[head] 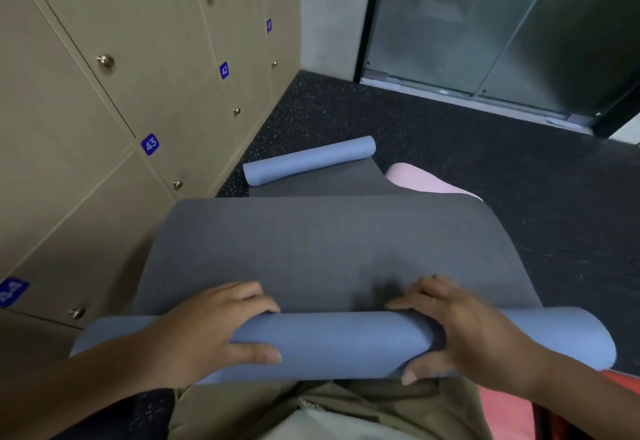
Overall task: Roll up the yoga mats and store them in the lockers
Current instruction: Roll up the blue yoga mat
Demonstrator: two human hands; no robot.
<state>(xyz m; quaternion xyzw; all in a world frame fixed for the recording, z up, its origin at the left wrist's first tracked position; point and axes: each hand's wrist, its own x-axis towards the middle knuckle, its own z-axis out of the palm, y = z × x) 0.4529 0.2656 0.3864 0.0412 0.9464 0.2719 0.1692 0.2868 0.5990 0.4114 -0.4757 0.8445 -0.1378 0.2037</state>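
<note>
A yoga mat (329, 245), grey on top and blue underneath, lies stretched out ahead of me. Its near end is wound into a blue roll (343, 342) across my lap. My left hand (214, 332) grips the roll left of centre, fingers over the top and thumb on the near side. My right hand (460, 329) grips it right of centre in the same way. The mat's far end is curled into a small blue roll (308, 160). A pink mat (426, 180) shows partly from under the grey one at the far right.
Beige lockers (114, 117) with round knobs and blue number tags 41 to 44 line the left wall, all doors closed. Dark speckled floor (519, 176) spreads to the right. Glass doors (485, 27) stand at the back. A red-orange thing (505, 412) lies by my right leg.
</note>
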